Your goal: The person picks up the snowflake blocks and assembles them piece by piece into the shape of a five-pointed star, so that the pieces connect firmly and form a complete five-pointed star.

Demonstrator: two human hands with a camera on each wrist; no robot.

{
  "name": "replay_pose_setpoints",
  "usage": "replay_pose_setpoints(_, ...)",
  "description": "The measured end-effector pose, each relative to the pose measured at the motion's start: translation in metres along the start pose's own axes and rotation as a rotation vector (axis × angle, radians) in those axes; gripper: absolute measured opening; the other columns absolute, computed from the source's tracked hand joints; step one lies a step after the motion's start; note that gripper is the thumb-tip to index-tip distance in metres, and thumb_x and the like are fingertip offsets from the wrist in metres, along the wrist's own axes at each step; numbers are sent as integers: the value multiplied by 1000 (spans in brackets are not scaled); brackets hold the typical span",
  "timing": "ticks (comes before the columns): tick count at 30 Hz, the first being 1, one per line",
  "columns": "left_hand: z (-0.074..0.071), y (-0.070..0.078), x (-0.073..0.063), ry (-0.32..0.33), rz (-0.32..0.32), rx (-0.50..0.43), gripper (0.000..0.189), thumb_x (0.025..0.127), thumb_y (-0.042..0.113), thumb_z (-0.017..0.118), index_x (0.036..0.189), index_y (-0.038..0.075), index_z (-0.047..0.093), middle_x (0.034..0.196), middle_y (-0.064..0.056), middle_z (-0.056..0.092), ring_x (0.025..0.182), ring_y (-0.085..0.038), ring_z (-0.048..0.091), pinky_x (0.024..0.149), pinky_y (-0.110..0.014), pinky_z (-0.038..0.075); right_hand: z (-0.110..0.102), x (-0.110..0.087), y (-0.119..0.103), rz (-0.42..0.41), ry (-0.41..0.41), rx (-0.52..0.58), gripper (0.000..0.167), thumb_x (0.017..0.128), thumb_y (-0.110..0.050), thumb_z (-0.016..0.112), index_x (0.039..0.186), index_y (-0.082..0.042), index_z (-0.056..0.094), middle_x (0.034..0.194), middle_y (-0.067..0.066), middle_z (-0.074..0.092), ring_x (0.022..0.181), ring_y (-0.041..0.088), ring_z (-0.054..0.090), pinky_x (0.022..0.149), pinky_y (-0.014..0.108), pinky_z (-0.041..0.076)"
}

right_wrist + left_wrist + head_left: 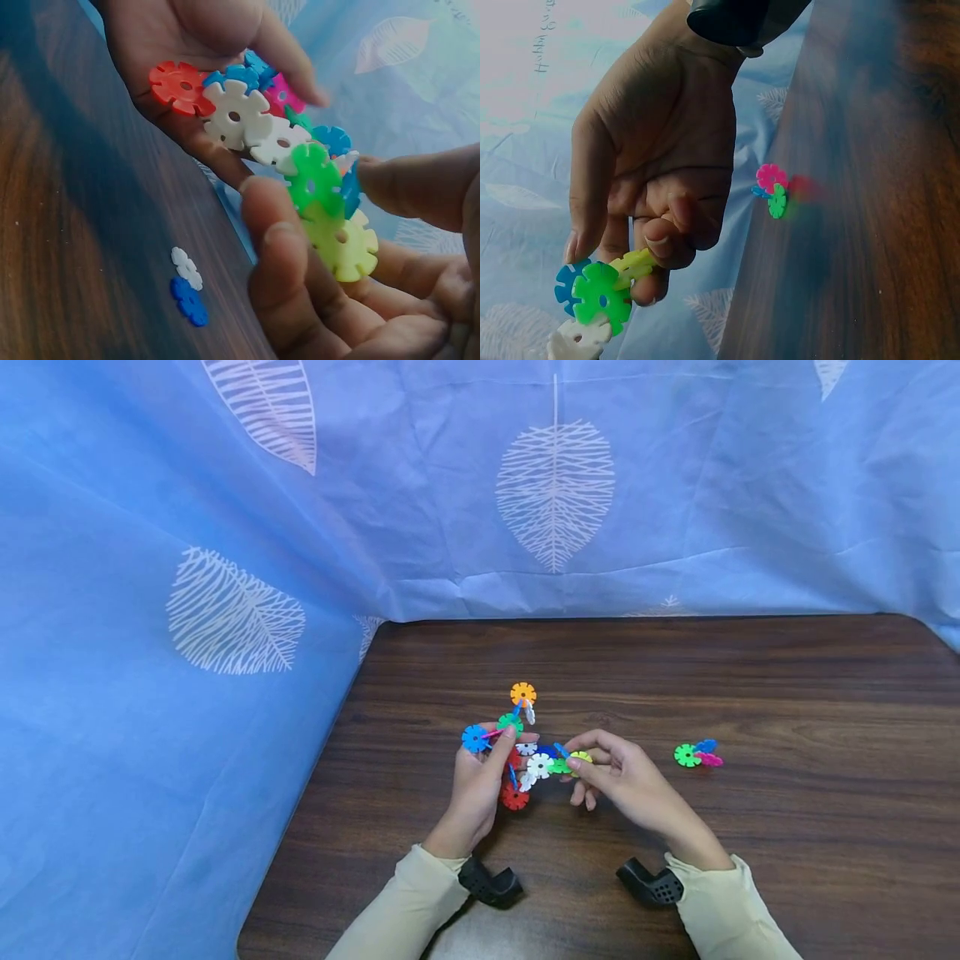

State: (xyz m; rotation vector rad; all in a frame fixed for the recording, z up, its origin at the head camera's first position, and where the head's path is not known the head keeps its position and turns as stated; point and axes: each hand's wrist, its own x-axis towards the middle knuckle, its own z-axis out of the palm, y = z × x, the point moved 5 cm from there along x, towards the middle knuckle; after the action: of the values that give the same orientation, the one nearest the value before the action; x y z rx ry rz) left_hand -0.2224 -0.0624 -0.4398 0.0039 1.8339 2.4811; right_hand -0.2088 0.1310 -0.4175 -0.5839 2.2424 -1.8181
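Note:
A joined cluster of notched plastic flower discs, in several colours, spans both hands above the table. My left hand holds its left part, thumb over the discs and fingers behind. A red disc and white discs lie along that palm in the right wrist view. At the other end my right hand pinches a blue disc beside a green disc and a yellow disc. An orange disc shows beyond the left fingertips, with a white disc below it.
A separate group of a green disc, a blue disc and a pink disc lies on the dark wooden table to the right. White discs and a dark blue disc lie on the table too. Blue cloth hangs behind and left.

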Motion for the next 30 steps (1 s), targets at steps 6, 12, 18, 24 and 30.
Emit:
replay_pose_setpoints(6, 6, 0, -2, -143, -14, -82, 37, 109, 44, 52, 117, 8, 51, 122, -18, 73, 82, -12, 70, 72, -24, 57, -6, -2, 4, 33, 66, 9, 32, 109, -17, 56, 128, 9, 56, 81, 17, 69, 64, 25, 65, 62, 37, 59)
replay_pose_setpoints(12, 10, 1, -4, -264, -68, -207, 28, 110, 29, 52, 126, 6, 51, 130, -19, 69, 97, -15, 72, 85, -30, 59, -13, -4, 4, 8, 106, 56, 32, 108, -18, 57, 125, 9, 59, 80, 18, 69, 67, 26, 66, 62, 35, 59)
replay_pose_setpoints(18, 16, 2, -6, -459, -159, -294, 45, 111, 21, 50, 149, -1, 42, 146, -17, 57, 119, -23, 64, 103, -44, 53, -22, -6, -2, -41, 135, 81, 29, 109, -15, 56, 123, 10, 59, 77, 17, 70, 67, 29, 67, 62, 37, 59)
replay_pose_setpoints(24, 17, 3, -8, -613, -230, -313, 39, 111, 14, 44, 150, 8, 44, 152, -12, 51, 133, -28, 51, 109, -55, 46, -26, -8, -4, -50, 131, 103, 29, 109, -15, 55, 123, 11, 59, 76, 15, 70, 68, 29, 67, 62, 37, 58)
replay_pose_setpoints(30, 16, 2, -9, -618, -305, -337, 42, 110, 9, 44, 150, -2, 45, 153, -16, 49, 137, -29, 50, 110, -51, 45, -26, -9, -5, -64, 116, 110, 28, 109, -14, 55, 122, 10, 59, 77, 15, 70, 69, 29, 67, 61, 38, 58)
